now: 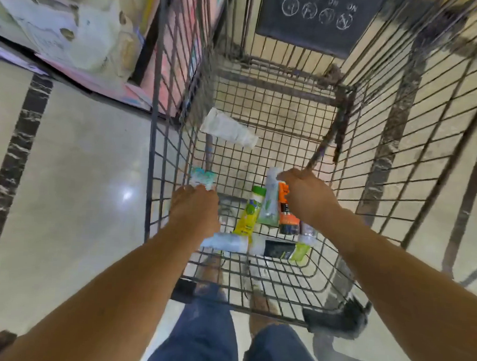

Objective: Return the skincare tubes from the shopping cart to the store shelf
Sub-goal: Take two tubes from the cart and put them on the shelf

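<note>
Both hands are seen reaching down into the wire shopping cart (263, 120). A small teal-and-white tube (202, 177) is pinched at its near end by the fingers of the left hand (195, 205); a clear pale-green tube (269, 199) is gripped near its upper end by the curled fingers of the right hand (305, 195). The remaining tubes lie on the cart floor: a yellow tube (248, 214) touching the pale-green one, an orange-and-black tube (285, 214) partly under the right hand, a white tube (229, 129) well apart toward the far end, and others at the near edge, too blurred to identify. The tubes are judged light, soft-walled and somewhat slick; a hold across the mid-body or the stiffer cap end is judged safest, since a squeezed flat crimp may slip. The shelf (59, 30) is noted at upper left.
</note>
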`<state>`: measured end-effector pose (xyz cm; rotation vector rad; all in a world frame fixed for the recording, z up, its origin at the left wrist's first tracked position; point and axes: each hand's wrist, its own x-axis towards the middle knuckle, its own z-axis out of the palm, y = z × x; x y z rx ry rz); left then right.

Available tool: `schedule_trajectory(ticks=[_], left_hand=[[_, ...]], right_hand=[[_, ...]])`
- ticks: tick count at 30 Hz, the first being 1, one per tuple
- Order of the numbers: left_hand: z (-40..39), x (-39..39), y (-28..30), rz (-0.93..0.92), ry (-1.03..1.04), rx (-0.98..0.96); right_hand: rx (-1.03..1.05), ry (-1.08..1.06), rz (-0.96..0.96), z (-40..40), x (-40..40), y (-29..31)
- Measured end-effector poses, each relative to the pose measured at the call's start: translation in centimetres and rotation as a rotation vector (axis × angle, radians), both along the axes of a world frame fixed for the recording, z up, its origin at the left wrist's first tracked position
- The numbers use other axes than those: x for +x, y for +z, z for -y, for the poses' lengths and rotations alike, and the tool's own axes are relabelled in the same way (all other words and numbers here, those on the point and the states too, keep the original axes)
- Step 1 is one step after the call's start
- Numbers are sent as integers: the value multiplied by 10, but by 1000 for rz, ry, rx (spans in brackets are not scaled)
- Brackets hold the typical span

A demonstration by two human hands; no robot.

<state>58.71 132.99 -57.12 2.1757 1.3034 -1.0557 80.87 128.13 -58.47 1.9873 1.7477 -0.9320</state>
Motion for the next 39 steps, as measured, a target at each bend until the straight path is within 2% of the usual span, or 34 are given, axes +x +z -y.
schedule_trajectory(ticks=[3, 5, 11, 19, 24, 29, 32, 34, 39], left_hand=[[10, 2, -37, 45, 174, -25], [13, 3, -58, 25, 200, 5], [14, 3, -104, -129, 51, 81], [10, 3, -113, -68, 134, 147], [12, -1, -106, 72, 304, 155], [4, -3, -82, 333, 492, 58], [-3, 3, -59, 474, 590, -12], [-11, 10, -38, 529, 657, -59], [-40, 31, 30, 712, 767, -168]], right_hand=[[-24, 92, -15, 3, -5, -32], [5, 142, -32, 7, -5, -50], [42, 250, 13, 5, -7, -85], [74, 356, 97, -4, -12, -92], [31, 397, 249, -20, -16, -82], [51, 407, 358, -25, -4, -55], [12, 334, 387, -27, 10, -26], [-23, 212, 363, -28, 19, -3], [65, -289, 31, -26, 32, 78]])
